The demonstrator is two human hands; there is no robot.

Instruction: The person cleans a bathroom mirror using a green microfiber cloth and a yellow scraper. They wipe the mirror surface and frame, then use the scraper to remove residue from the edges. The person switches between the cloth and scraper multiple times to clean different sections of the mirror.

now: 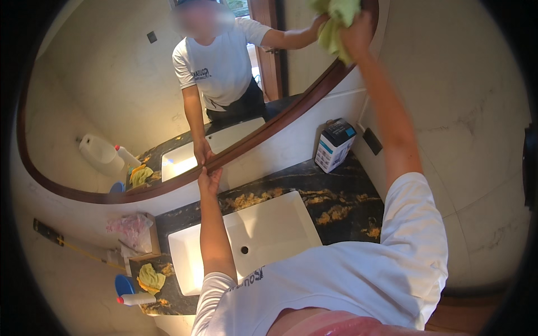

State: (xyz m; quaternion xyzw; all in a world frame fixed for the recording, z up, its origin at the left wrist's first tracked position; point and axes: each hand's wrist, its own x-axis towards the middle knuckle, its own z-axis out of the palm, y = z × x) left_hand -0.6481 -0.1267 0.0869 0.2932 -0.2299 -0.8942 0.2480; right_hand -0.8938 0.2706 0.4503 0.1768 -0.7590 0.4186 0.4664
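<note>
High on the right, my right hand (357, 35) is closed on a yellow-green cloth (342, 25) and presses it to the mirror (122, 105) near its dark wooden frame (269, 126). My left hand (209, 180) touches the lower edge of that frame, its fingers partly spread; whether it grips the rim is hard to tell. The mirror shows my reflection with a white T-shirt and the cloth. Below the mirror a white rectangular sink (273, 227) is set in a black stone counter (349, 201) with gold veins.
A printed box (335, 145) stands at the counter's back right. At the left are an open cardboard box (153, 239) with a plastic bag (132, 231), a crumpled yellow-green cloth (151, 278), a white bottle with a red cap (138, 298) and a blue object (124, 284).
</note>
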